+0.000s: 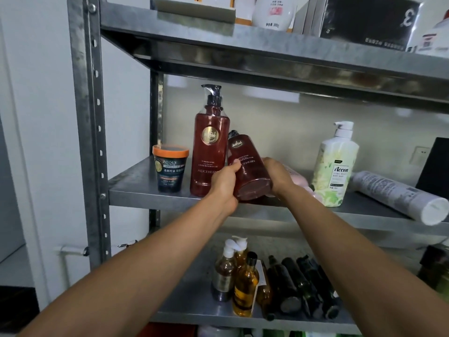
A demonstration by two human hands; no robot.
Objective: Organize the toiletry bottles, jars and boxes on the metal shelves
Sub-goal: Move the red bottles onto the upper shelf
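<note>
Closest to me, on the lower shelf (194, 300), a few amber bottles (245, 285) stand upright, with dark bottles (303, 288) lying flat beside them on the right.

One level up, both hands are on a small red bottle (247, 171) right at the front lip of the middle shelf (145, 198). My left hand (222, 181) is wrapped round its left side, thumb pressed across the label. The right hand (279, 176) is curled round the other side, though its fingertips are hidden, so I can't tell how tight that is. The bottle's tilted, cap leaning left toward the tall red pump bottle (210, 147). Can't say if they're touching.

Left of that is an orange-rimmed ZCOLY jar (170, 167), with a bare strip of shelf around it. Something pink (297, 178) sits just behind the right hand, then comes the white-and-green Accen pump bottle (334, 166). A white tube (401, 195) lies with its end past the front edge.
</note>
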